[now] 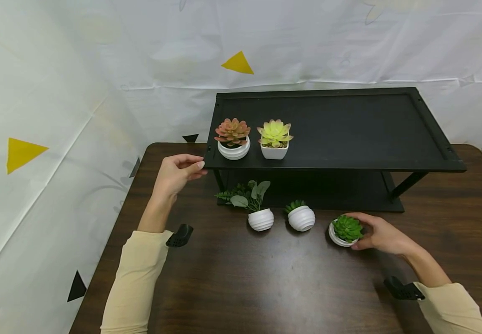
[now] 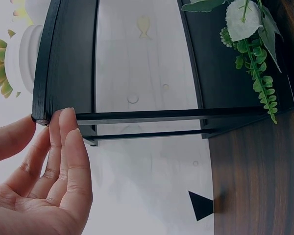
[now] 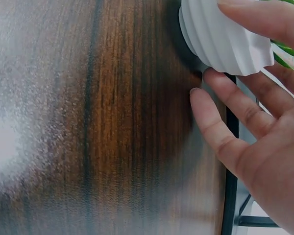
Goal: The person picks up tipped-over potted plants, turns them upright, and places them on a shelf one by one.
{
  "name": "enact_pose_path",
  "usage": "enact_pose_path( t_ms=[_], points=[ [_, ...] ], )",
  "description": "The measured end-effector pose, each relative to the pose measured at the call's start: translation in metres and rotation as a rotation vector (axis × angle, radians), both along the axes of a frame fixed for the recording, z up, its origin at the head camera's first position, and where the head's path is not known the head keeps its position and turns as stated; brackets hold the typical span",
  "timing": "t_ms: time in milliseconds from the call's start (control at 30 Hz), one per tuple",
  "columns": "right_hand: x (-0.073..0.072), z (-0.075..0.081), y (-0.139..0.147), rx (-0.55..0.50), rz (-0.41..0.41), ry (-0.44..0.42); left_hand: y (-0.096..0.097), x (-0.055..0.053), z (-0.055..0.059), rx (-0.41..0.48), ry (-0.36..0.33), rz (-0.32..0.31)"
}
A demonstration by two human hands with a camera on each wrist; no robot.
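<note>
A white sheet [image 1: 307,55] hangs behind the brown table [image 1: 266,287], and a black two-tier shelf [image 1: 349,130] stands on it before me. My left hand [image 1: 174,175] pinches the shelf's near left corner, thumb on one side of the board's edge, fingertips close together on the other. My right hand [image 1: 384,234] holds the green plant [image 1: 346,229] by its white pot, between thumb and fingers; the lower fingers spread apart, one of them off the pot. That plant is in front of the shelf's right part, at the right end of a row with the leafy plant [image 1: 257,211] and the small plant [image 1: 301,218]; I can't tell whether its base touches the table. The red plant [image 1: 233,137] and yellow plant [image 1: 274,139] stand side by side at the left of the top board. I judge the step in hand to be gripping the green plant; the next move calls for a snug hold and keeping the pot level, clear of the shelf's edge.
</note>
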State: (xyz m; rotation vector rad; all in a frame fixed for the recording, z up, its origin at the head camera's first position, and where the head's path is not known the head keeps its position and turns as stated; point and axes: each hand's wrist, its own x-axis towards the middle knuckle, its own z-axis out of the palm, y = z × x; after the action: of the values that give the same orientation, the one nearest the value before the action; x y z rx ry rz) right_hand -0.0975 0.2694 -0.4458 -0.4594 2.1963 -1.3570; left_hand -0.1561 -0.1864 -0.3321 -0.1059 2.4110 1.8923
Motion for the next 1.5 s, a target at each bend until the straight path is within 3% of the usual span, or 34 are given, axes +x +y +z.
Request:
enact_pose_path(
  t_ms=[200, 400, 567, 1100, 1500],
  points=[
    [0.002, -0.001, -0.002, 0.012, -0.037, 0.002, 0.000, 0.000, 0.000, -0.003, 0.004, -0.001],
    [0.003, -0.004, -0.005, -0.026, -0.024, 0.068, 0.000, 0.000, 0.000, 0.002, -0.004, 0.002],
    [0.003, -0.007, -0.009, -0.032, -0.022, 0.064, 0.000, 0.000, 0.000, 0.002, -0.007, 0.005],
    [0.008, -0.005, -0.016, 0.111, -0.131, 0.101, 0.001, -0.001, -0.001, 0.009, -0.016, 0.008],
    [0.025, 0.012, -0.021, 0.250, -0.269, 0.136, 0.000, 0.000, -0.001, 0.012, -0.005, 0.009]
  ],
)
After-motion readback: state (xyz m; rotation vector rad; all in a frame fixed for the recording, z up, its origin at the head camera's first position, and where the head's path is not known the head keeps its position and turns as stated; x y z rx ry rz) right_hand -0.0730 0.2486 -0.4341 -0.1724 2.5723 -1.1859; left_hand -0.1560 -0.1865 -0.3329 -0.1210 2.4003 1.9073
